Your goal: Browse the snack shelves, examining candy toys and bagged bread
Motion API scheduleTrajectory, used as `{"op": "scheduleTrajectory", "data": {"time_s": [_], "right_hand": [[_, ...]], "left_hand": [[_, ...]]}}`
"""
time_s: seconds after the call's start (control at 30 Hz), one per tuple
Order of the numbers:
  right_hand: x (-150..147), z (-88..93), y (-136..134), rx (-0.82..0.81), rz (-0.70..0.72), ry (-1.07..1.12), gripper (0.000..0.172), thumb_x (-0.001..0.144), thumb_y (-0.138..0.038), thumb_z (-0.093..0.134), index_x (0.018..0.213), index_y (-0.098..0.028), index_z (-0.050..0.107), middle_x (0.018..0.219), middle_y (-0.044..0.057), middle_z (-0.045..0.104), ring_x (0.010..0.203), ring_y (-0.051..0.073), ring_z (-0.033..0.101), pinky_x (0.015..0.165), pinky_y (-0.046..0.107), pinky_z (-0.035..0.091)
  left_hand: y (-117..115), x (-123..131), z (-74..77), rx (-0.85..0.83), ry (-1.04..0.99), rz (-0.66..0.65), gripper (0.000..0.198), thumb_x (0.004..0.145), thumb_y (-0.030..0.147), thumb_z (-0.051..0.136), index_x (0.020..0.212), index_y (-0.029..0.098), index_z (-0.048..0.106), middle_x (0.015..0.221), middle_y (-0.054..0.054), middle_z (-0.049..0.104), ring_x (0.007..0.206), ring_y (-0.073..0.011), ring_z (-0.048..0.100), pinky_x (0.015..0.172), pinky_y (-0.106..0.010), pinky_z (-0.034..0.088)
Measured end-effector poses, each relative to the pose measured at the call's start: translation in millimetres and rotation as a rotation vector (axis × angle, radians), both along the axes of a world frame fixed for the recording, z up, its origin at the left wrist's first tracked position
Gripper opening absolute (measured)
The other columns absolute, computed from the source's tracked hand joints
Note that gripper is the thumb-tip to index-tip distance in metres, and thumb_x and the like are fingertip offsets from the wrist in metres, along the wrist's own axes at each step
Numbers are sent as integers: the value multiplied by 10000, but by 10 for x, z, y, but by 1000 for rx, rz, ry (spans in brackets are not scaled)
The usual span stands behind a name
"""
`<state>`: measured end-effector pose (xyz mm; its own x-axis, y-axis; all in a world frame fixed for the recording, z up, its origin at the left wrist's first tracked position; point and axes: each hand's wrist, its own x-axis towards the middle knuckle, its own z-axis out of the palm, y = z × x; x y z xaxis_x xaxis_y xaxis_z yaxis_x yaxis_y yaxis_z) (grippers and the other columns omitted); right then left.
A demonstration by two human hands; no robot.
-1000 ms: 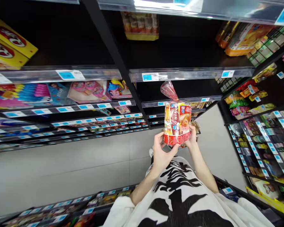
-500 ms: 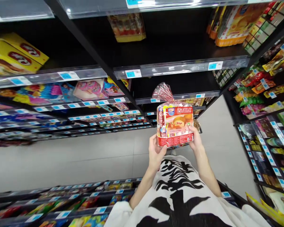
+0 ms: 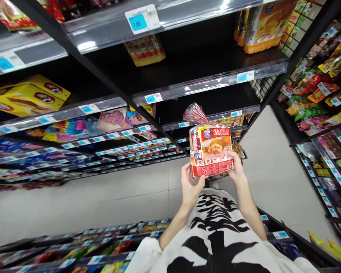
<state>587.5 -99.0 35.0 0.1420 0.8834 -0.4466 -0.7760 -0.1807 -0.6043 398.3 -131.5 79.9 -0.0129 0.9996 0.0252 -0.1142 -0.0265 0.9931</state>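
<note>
Left fingers (image 3: 185,171) and right fingers (image 3: 236,162) grip snack bag (image 3: 214,149) by lower corners — shelf edge (image 3: 250,110) beyond. Floor (image 3: 125,201) runs left — between shelving.

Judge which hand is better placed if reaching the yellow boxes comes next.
Left, probably: the left hand is nearer the yellow boxes than the right hand, though both hold the red package.

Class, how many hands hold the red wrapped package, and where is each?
2: left hand at the lower left corner of the package, right hand at its lower right side. No other hand shows.
</note>
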Motion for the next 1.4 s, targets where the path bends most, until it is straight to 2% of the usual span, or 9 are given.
{"op": "scheduleTrajectory", "data": {"time_s": [0.27,0.57,0.73,1.03,1.27,1.4], "right_hand": [[8,-4,14,31,-70,74,312,753,-412,772,1029,-272,727,1062,28,830,1135,332,749,955,484,637],[-91,-30,225,53,-77,80,334,777,-423,761,1073,-272,727,1084,19,828,1132,321,751,957,492,628],[-207,30,381,54,-113,32,349,774,-423,752,1093,-281,736,1098,16,824,1141,334,746,952,505,637],[-502,158,671,18,-162,-48,341,755,-452,747,1058,-295,740,1107,20,823,1173,369,730,968,572,629],[-618,246,841,-20,-212,-125,273,721,-436,752,961,-307,738,1046,1,830,1168,376,728,976,570,626],[-618,284,891,-23,-221,-125,290,743,-429,741,996,-288,750,1117,2,820,1199,366,711,985,546,624]], "left_hand": [[100,37,67,-24,41,-71,641,786,464,854,1267,221,508,1309,-142,623,1183,-263,652,968,-381,558],[376,-67,119,-8,18,-105,624,769,442,869,1240,223,524,1276,-130,648,1178,-254,654,961,-368,548],[588,-202,115,-16,-2,-136,630,767,445,873,1237,219,518,1260,-133,652,1156,-260,667,929,-370,565],[970,-470,121,-32,-61,-187,645,743,403,896,1241,222,527,1259,-123,653,1175,-269,665,980,-392,561],[1162,-598,112,-30,-88,-198,652,733,367,900,1252,228,530,1254,-115,656,1168,-270,665,971,-392,562],[1247,-612,145,-12,-81,-208,640,742,343,896,1258,232,534,1248,-104,656,1165,-265,659,982,-389,551]]}}
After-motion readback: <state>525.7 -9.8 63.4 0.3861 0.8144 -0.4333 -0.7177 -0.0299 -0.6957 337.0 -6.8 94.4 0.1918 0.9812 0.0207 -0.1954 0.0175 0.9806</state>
